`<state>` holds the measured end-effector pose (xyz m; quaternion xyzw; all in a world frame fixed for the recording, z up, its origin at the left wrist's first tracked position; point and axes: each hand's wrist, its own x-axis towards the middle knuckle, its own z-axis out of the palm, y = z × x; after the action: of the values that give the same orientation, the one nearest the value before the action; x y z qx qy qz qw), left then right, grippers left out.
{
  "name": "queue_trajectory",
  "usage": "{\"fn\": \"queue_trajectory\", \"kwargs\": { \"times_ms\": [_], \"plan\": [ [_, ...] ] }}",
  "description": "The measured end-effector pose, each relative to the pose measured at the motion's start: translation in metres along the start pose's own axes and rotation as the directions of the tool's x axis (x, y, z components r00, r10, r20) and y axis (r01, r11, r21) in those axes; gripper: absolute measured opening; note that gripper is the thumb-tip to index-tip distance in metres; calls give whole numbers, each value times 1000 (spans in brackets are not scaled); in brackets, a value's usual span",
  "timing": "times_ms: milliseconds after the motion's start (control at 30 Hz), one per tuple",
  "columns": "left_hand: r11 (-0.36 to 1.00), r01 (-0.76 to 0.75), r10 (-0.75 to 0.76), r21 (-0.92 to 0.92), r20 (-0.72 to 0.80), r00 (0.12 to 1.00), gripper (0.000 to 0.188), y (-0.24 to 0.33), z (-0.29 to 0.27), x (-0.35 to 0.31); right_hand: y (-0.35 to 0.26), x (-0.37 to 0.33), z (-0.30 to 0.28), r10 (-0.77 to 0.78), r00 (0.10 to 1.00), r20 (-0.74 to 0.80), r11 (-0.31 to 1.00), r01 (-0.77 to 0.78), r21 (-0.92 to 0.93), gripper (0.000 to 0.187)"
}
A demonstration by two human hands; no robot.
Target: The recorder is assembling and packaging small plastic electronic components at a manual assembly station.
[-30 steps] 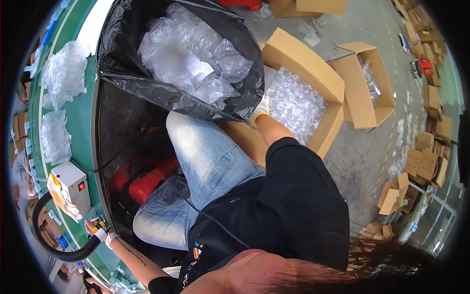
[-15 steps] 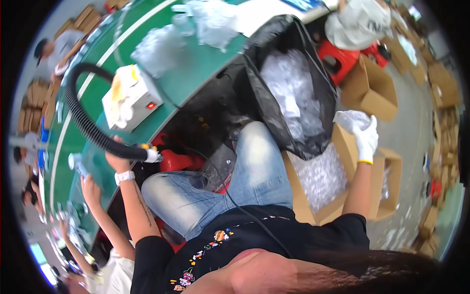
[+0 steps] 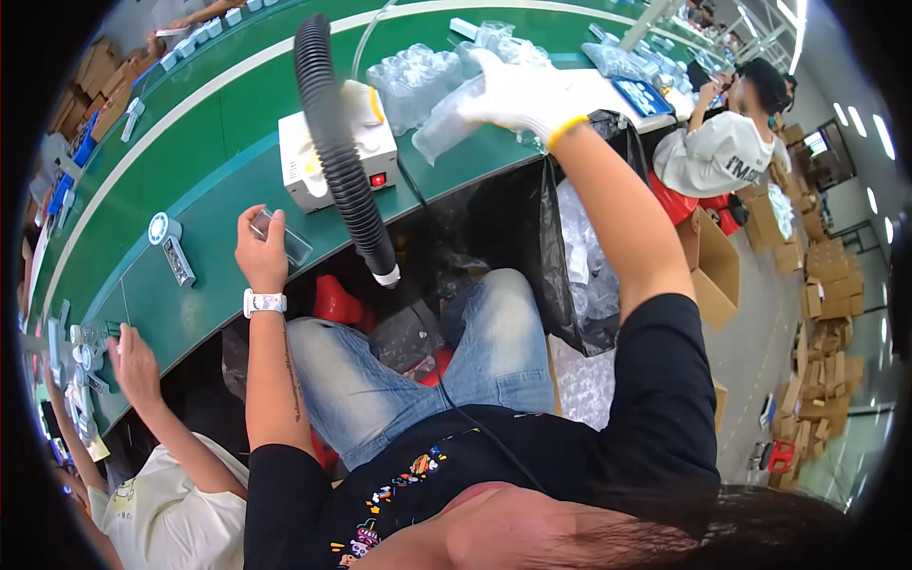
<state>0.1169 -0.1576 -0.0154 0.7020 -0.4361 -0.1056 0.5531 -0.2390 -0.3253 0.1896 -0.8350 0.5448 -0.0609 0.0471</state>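
Observation:
My left hand [image 3: 261, 252], bare with a white watch at the wrist, is closed on a small clear plastic piece [image 3: 296, 249] over the green table's edge. My right hand [image 3: 522, 95], in a white glove with a yellow cuff, reaches across to the far table and grips a translucent plastic piece [image 3: 442, 131]; its exact kind is unclear. Between the hands hangs a black corrugated hose [image 3: 332, 123], its white-tipped nozzle [image 3: 388, 275] over my knees. Behind the hose stands a white box [image 3: 296, 166] with a lit red switch. A small light-blue handheld fan [image 3: 171, 247] lies left of my left hand.
Clear plastic pieces [image 3: 413, 81] lie heaped beyond the white box. A black bag [image 3: 548, 237] of clear plastic hangs below my right arm, with cartons [image 3: 711, 271] to its right. Co-workers sit at left, a nearby hand [image 3: 138, 366] among them, and at far right [image 3: 712, 152].
My right hand has swung from the cartons up and left over the table with its plastic piece. My left hand has let go of the hose and taken a clear plastic piece.

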Motion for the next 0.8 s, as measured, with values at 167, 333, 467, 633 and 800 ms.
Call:
{"fn": "queue_trajectory", "kwargs": {
  "times_ms": [167, 333, 467, 633, 800],
  "plan": [
    [1000, 2, -2, -28, 16, 1000, 35, 17, 7, -2, 2, 68, 41, 47, 999, 24, 997, -45, -67, 101],
    [999, 34, -33, -35, 36, 999, 37, 16, 1, -3, -19, 88, 48, 99, 990, 98, 984, -82, -157, 102],
    [1000, 7, -7, -17, 10, 1000, 35, 11, -1, -4, -28, 89, 30, 72, 991, 114, 979, -48, -197, 108],
    [998, -40, 40, 49, -2, 999, 36, -9, 12, 2, 9, 43, 2, -82, 910, -407, 992, 34, -125, 80],
    [899, -219, 218, 380, 47, 975, 39, -87, -13, 40, 110, -104, -33, 146, 743, -653, 940, 102, 326, 49]
  ]
}}
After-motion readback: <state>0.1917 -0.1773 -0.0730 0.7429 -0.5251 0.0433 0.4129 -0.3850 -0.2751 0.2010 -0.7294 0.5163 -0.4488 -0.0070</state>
